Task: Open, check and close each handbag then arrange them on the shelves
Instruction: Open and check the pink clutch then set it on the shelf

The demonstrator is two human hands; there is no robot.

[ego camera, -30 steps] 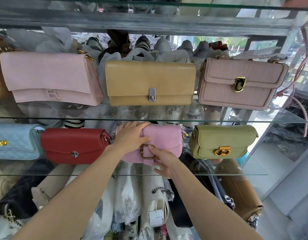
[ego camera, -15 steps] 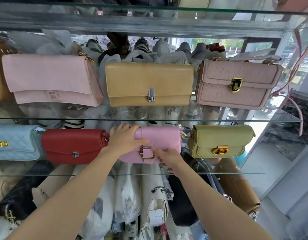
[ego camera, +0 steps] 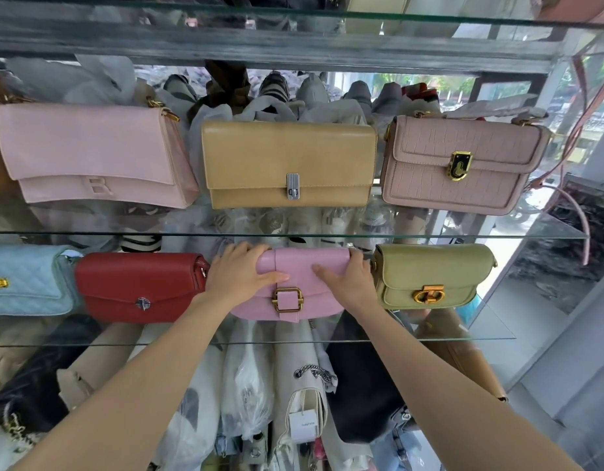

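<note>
**2 hands gripping a pink handbag on a glass shelf**

A person is reaching forward with both bare arms toward a lower glass shelf point(ego camera: 429, 338). The left hand point(ego camera: 237, 277) is curling over the top left corner of a small bright pink leather handbag with a gold buckle point(ego camera: 294, 283), with its thumb lying across the front flap. The right hand point(ego camera: 350, 280) is gripping the bag's top right corner the same way, thumb pointing inward across the flap. The flap is lying closed, and the bag is resting on the lower shelf.

The pink bag is sitting between 2 neighbours: a red leather flap bag with a round silver clasp point(ego camera: 137, 287) just beside it on the left, and an olive green saddle bag with a gold clasp point(ego camera: 433, 277) just beside it on the right. A pale blue quilted bag point(ego camera: 25, 280) is sitting at the far left.

On the upper glass shelf point(ego camera: 548, 229), 3 bags are standing in a row: a pale pink flap bag embossed with a letter B point(ego camera: 90, 154), a tan rectangular bag with a silver lock point(ego camera: 287, 161), and a dusty pink textured bag with a gold lock point(ego camera: 460, 161).
</note>
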